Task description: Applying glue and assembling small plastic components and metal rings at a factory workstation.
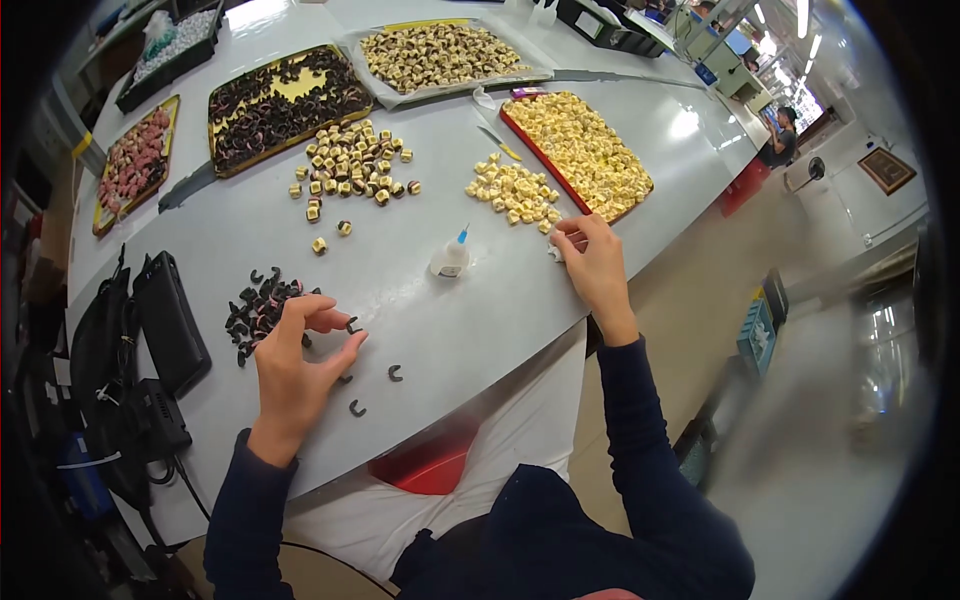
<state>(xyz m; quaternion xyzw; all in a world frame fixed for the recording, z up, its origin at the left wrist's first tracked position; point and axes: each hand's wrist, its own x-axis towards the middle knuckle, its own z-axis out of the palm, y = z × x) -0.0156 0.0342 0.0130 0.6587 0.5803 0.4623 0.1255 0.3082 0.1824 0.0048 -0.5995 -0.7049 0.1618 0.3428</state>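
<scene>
Between the thumb and forefinger of my left hand (300,365) is a small dark C-shaped piece (352,325). Under and beside that hand lies a heap of similar black C-shaped pieces (262,305), some with pink. Single C-shaped pieces (395,373) rest apart to its right. My right hand (597,265) is closed, its fingertips at a small white crumpled piece (556,253) by a loose heap of pale yellow blocks (515,192). A squat white bottle (449,262) with a blue needle tip stands between my hands.
Yellow-and-dark blocks (355,165) lie loose ahead. Trays hold yellow blocks (580,150), two-tone blocks (440,55), dark pieces (285,110) and pink pieces (137,160). A yellow-handled knife (500,143) lies beside the yellow heap. Black devices with cables (170,310) sit left. A person (780,137) sits far right.
</scene>
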